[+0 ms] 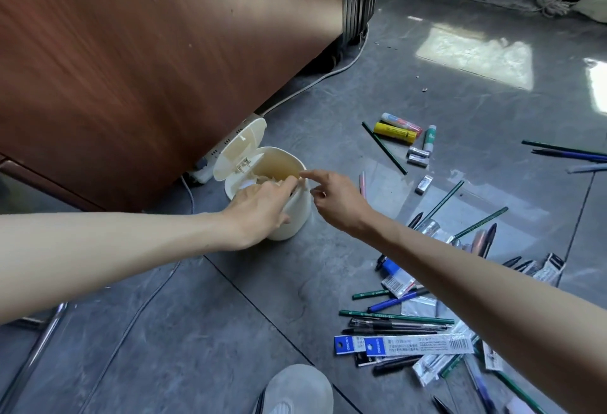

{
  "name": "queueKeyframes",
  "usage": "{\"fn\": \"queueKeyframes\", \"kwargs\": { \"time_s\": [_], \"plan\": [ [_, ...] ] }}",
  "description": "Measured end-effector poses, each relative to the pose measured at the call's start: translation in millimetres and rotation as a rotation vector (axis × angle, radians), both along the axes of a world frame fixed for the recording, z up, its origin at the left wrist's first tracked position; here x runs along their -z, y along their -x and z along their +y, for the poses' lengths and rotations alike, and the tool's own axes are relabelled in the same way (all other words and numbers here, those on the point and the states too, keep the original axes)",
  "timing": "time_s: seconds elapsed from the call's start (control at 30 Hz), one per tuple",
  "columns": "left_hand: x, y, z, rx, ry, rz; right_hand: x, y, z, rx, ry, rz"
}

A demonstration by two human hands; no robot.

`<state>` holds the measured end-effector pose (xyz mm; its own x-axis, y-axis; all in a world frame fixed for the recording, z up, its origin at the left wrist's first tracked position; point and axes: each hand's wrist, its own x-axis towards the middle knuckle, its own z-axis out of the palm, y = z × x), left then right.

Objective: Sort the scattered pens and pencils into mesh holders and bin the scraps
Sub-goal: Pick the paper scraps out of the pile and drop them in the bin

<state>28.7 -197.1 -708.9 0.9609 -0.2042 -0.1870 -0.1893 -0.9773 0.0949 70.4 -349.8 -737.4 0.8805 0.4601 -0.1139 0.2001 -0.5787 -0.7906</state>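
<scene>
A small cream bin (295, 216) stands on the grey floor with its lid (239, 149) flipped up and pale scraps inside. My left hand (259, 206) lies over the bin's near rim, fingers reaching into the opening among the scraps; whether it grips one I cannot tell. My right hand (331, 200) hovers at the bin's right side with fingers spread, the forefinger touching the rim, holding nothing. Pens, green pencils (394, 316) and clear wrappers (404, 346) lie scattered on the floor to the right. No mesh holder is in view.
A brown wooden cabinet (147, 68) stands behind the bin, with a white cable (315, 80) and power strip at its foot. Glue sticks (394, 131) and erasers (417, 156) lie farther right. A grey shoe (299, 390) is at the bottom edge, a metal chair leg (36, 348) at lower left.
</scene>
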Motion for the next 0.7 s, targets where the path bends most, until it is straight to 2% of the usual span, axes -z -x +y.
{"fn": "queueKeyframes", "kwargs": {
  "time_s": [0.27,0.4,0.47,0.53,0.7],
  "plan": [
    [-2,-16,4,0.049,-0.251,-0.018,-3,-2,0,-0.117,-0.026,0.121],
    [-8,-26,-13,0.191,-0.613,-0.045,-2,-3,-2,-0.154,0.092,0.131],
    [-12,-32,-26,0.287,-0.729,-0.128,-1,-7,-6,-0.143,0.183,0.113],
    [-15,-38,-41,0.394,-0.761,-0.212,0,-11,-14,-0.105,0.27,0.098],
    [-19,-60,-105,0.488,-0.621,-0.133,-13,-18,-65,0.051,0.397,0.077]
  ]
}}
